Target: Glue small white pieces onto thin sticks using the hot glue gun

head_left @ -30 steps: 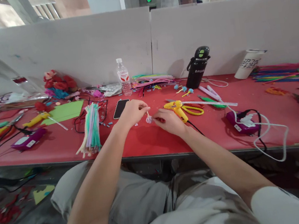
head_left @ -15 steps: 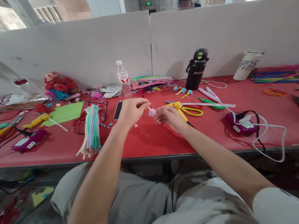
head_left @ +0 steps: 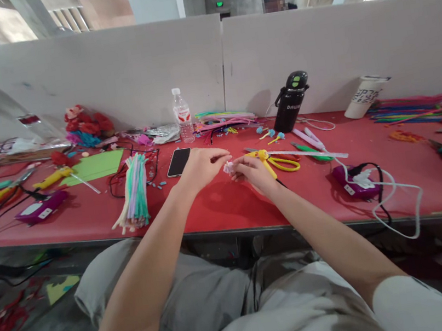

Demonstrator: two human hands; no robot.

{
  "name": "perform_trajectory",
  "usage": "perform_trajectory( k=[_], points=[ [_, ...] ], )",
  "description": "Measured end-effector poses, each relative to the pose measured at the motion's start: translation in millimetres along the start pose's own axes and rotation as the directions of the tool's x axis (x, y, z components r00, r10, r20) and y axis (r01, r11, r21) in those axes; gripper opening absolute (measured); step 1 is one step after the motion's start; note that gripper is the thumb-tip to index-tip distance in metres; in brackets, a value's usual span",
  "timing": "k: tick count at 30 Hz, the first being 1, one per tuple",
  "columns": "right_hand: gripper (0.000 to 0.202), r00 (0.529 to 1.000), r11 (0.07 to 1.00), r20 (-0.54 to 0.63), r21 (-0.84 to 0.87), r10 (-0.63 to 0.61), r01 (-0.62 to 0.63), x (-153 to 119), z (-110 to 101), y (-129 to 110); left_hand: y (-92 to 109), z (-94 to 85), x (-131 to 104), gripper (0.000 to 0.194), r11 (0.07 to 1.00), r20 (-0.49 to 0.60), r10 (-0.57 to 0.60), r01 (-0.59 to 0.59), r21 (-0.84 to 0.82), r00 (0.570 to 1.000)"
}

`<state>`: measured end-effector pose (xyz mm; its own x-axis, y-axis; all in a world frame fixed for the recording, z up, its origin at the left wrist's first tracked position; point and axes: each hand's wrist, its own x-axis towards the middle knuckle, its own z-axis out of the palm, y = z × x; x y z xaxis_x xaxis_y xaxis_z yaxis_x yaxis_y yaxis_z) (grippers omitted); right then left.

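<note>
A small pale lilac flower point(head_left: 228, 168), seemingly made of pipe cleaner, is held just above the red table between my two hands. My left hand point(head_left: 205, 165) pinches it from above, where its short stem is mostly hidden by the fingers. From the right, the curled fingers of my right hand point(head_left: 254, 172) close on the flower's edge. Just beyond my right hand lies a yellow glue gun point(head_left: 264, 160) with a clear glue stick. Yellow-handled scissors point(head_left: 285, 163) rest beside it. A phone point(head_left: 179, 162) lies by my left wrist.
A bundle of pastel pipe cleaners point(head_left: 136, 192) lies left of my left forearm. Small blue flowers point(head_left: 271, 132), a black flask point(head_left: 291, 102) and a water bottle point(head_left: 182, 116) are farther back. Purple power strips point(head_left: 42, 207) with cables flank both sides. A low partition point(head_left: 109, 82) bounds the table.
My right fingers have moved in and closed on the lilac flower, which they stood beside before. My left hand has shifted slightly right and down with it, baring more of the phone.
</note>
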<state>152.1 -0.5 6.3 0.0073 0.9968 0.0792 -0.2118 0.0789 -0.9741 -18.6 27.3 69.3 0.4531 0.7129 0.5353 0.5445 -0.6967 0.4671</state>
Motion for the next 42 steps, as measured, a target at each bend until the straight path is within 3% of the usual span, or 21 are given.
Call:
perform_trajectory(
  k=[14, 23, 34, 42],
  points=[
    [0.017, 0.999, 0.994, -0.031, -0.101, -0.037, 0.034, 2, 0, 1, 5, 1.9, 0, 0.015, 0.999, 0.035, 0.045, -0.046, 0.011, 0.998],
    [0.018, 1.0, 1.0, 0.024, 0.004, 0.007, -0.007, 3, -5, 1, -5, -3.4, 1, 0.016, 0.999, -0.016, -0.008, 0.007, -0.045, 1.0],
    [0.019, 1.0, 0.998, -0.001, -0.055, -0.028, 0.028, -1, 0, -3, -5, -4.7, 2, 0.015, 0.996, 0.009, -0.037, 0.038, -0.075, 0.999],
    [0.017, 0.99, 0.979, -0.036, -0.155, -0.137, 0.13, 1, -4, 2, -11, -6.1, 2, 0.017, 0.992, -0.055, -0.089, 0.083, -0.093, 0.995]
  ],
)
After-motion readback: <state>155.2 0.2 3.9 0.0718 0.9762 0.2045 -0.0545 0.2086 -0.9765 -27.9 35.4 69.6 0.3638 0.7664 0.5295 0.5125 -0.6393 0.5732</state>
